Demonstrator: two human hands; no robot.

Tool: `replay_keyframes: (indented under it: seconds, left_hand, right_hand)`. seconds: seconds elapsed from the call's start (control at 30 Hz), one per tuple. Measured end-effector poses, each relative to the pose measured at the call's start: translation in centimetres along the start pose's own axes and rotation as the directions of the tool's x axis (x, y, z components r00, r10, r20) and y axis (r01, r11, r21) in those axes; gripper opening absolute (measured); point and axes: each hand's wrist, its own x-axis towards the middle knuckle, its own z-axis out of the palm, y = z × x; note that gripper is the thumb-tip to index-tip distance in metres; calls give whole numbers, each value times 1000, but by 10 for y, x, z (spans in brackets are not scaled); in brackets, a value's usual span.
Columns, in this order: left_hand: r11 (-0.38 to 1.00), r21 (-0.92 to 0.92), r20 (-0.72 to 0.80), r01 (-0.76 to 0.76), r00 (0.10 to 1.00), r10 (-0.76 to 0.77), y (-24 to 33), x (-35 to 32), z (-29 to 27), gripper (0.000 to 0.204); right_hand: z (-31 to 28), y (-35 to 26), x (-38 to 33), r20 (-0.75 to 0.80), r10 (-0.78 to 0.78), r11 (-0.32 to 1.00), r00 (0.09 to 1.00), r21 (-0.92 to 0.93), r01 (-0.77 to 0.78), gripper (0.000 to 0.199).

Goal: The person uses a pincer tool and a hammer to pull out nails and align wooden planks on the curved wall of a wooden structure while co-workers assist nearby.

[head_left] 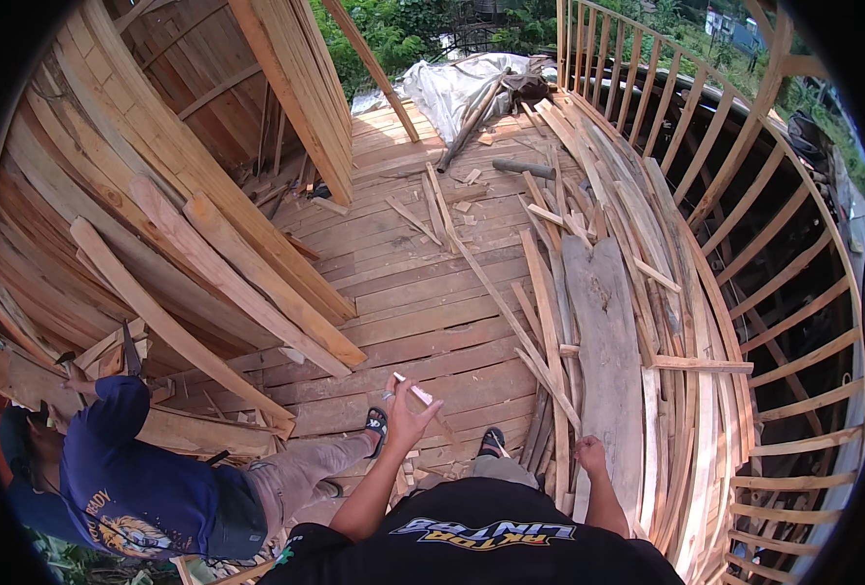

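Note:
My left hand (pixel 410 417) is raised over the plank floor, its fingers closed round a small, flat white and pinkish thing (pixel 421 394). Its exact kind is too small to tell. A short white piece (pixel 399 376) shows at the fingertips. On the other side, my right hand (pixel 590 454) is closed, just over the near part of a wide grey board (pixel 600 341). Whether anything is in its fingers cannot be made out. The board lies lengthwise on a pile of long, narrow timber strips (pixel 691 468).
A co-worker in a dark blue shirt (pixel 150 468) bends at the left beside a saw (pixel 131 349). Long beams (pixel 247 283) lean against the wooden wall. Offcuts (pixel 471 177) litter the plank floor (pixel 384 283). A slatted railing (pixel 793 292) curves along the right; a grey tarp (pixel 447 88) lies far off.

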Motion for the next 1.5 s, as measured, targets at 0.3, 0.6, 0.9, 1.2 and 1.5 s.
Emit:
replay_keyframes:
  seconds: [0.3, 0.6, 0.9, 1.2, 1.5]
  left_hand:
    - [999, -23, -341, -49, 939, 38, 11, 103, -11, 67]
    - [971, -109, -528, -214, 840, 125, -6, 211, 5, 65]
    - [994, 26, -402, -110, 909, 111, -79, 359, -2, 68]
    - [999, -12, -248, -48, 968, 44, -106, 487, -27, 64]
    - [990, -140, -370, 3, 927, -55, -147, 587, -28, 69]
  right_hand:
    - [25, -71, 100, 158, -16, 1000, 987, 13, 15, 11]
    - [73, 18, 188, 622, -15, 484, 783, -680, 551, 34]
    - [125, -110, 273, 349, 201, 824, 915, -565, 35, 23]
    - [220, -207, 390, 448, -29, 849, 893, -461, 259, 21]
    - [301, -438, 448, 112, 82, 821, 990, -570, -3, 30]
